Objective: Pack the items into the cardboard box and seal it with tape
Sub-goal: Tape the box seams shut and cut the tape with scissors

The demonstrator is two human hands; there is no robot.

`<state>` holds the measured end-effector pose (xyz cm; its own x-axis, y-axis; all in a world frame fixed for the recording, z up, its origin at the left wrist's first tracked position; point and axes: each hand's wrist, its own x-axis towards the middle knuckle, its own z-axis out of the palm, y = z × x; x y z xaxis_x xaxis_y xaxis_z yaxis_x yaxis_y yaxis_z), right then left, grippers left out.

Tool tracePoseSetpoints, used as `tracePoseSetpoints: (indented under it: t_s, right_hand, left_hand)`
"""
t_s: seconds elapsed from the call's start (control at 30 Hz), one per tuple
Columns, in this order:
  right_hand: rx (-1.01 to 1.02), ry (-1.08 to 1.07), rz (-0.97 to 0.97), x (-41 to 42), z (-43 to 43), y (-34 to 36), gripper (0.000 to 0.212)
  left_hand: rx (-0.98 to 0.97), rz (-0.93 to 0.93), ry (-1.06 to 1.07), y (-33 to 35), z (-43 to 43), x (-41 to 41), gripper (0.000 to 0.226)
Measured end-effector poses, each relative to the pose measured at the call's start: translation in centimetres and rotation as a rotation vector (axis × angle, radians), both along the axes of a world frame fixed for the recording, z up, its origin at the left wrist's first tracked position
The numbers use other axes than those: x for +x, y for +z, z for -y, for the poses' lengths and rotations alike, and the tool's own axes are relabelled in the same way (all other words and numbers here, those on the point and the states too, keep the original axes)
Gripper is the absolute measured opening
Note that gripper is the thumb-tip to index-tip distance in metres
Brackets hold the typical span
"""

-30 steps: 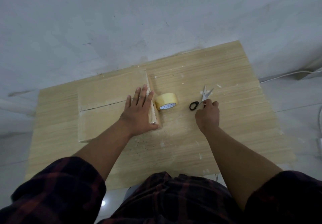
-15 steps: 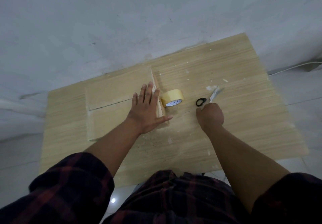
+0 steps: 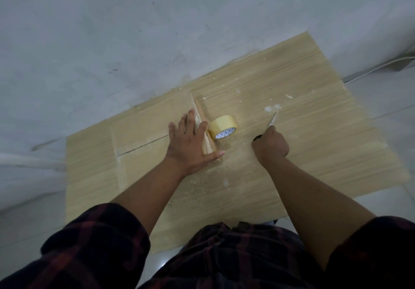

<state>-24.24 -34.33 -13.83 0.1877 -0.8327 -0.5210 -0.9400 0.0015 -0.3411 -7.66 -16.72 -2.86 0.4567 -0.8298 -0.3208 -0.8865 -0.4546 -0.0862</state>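
Evidently the packing is over and the sealing step is in hand: the cardboard box lies at the 9 o'clock side of the counter with its top flaps folded shut, and the dark seam between them looks bare of tape. On the box's right edge the left hand presses flat, fingers straight and spread toward 12 o'clock, thumb stretched out toward 3 o'clock over the near corner; it grips nothing. Just beside the box, at 3 o'clock from those fingers, the tape roll lies tilted on the counter, tan, with a white core. That core carries small blue printing, too small to read; no other label or brand shows. Farther toward 3 o'clock the right hand is curled tight around the handles of the scissors, whose pale blades point out toward 1 o'clock, with a bit of black handle peeping out at the knuckles. Likely the next move calls for a strip to be drawn off the roll and laid along the seam, then snipped. One hand must free itself for the roll.
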Motion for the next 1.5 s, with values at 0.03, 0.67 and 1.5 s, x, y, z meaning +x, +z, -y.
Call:
tracePoseSetpoints:
  t_s: [0.03, 0.67, 1.5]
  right_hand:
    - [-0.005, -0.005, 0.007, 0.0, -0.2, 0.0, 0.047]
    - [0.539, -0.324, 0.633, -2.0, -2.9, 1.2, 0.022]
    - [0.83, -0.058, 1.02, -3.4, -7.8, 3.8, 0.033]
  left_hand:
    - [0.025, 0.03, -0.024, 0.1, 0.2, 0.1, 0.119]
    - [0.246, -0.084, -0.287, -1.2, 11.8, 6.7, 0.06]
    - [-0.016, -0.871, 0.23, 1.6, 13.9, 7.5, 0.033]
